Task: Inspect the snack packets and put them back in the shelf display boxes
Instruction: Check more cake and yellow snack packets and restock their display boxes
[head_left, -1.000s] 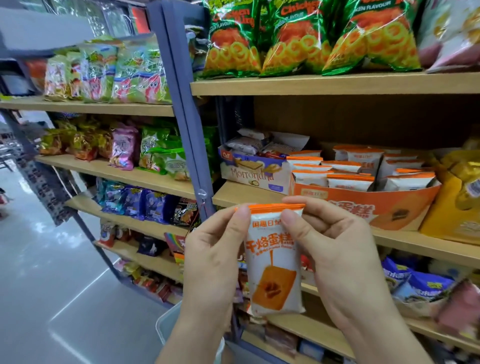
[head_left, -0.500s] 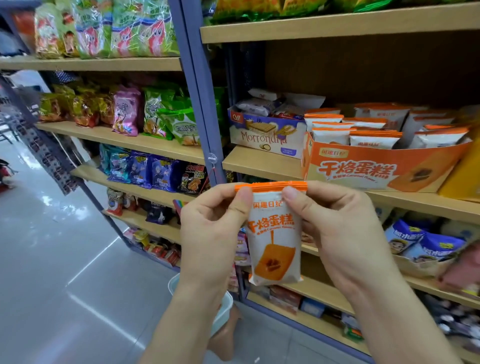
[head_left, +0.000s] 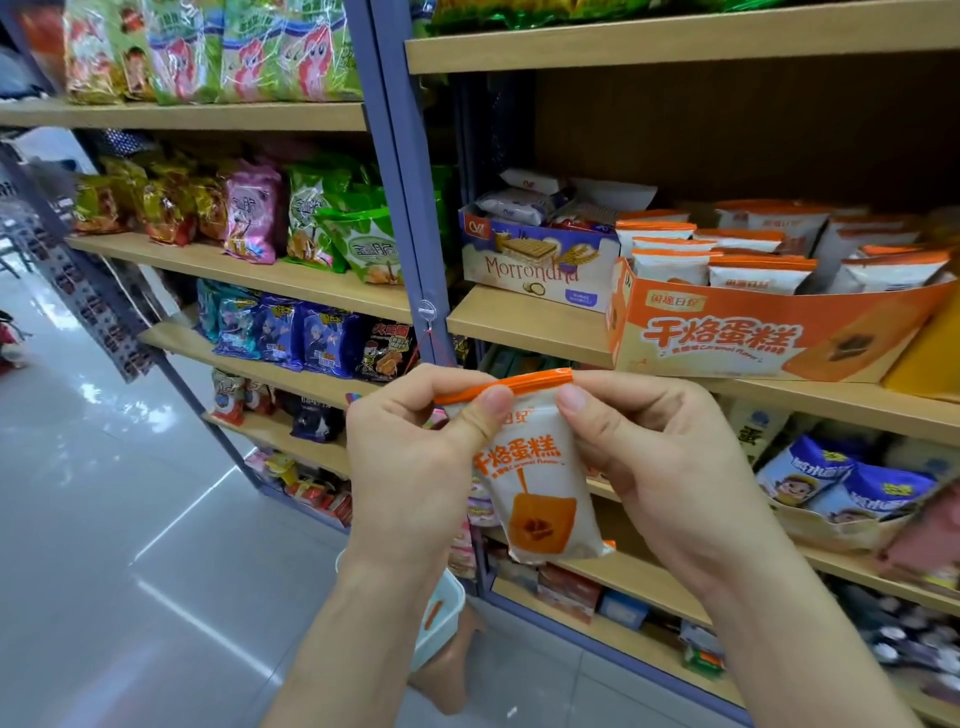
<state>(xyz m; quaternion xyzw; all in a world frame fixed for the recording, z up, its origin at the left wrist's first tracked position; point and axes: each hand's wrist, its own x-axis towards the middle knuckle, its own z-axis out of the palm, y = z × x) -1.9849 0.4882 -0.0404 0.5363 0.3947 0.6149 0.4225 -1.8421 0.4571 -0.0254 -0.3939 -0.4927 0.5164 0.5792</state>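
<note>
Hands (head_left: 415, 457) pinch a packet (head_left: 535, 483) before wooden shelves (head_left: 530, 317), glossy floor (head_left: 104, 519).

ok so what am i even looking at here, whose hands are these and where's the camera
There is no machine here: a person works with bare hands, and the picture comes from a wide-angle camera on their head, looking forward and down. The left hand and the right hand both pinch the orange top edge of one white snack packet, holding it up before shop shelves. Up to the right, on a wooden shelf, stands an orange display box with matching packets upright in it. Left of it sits a white and blue wafer box.
</note>
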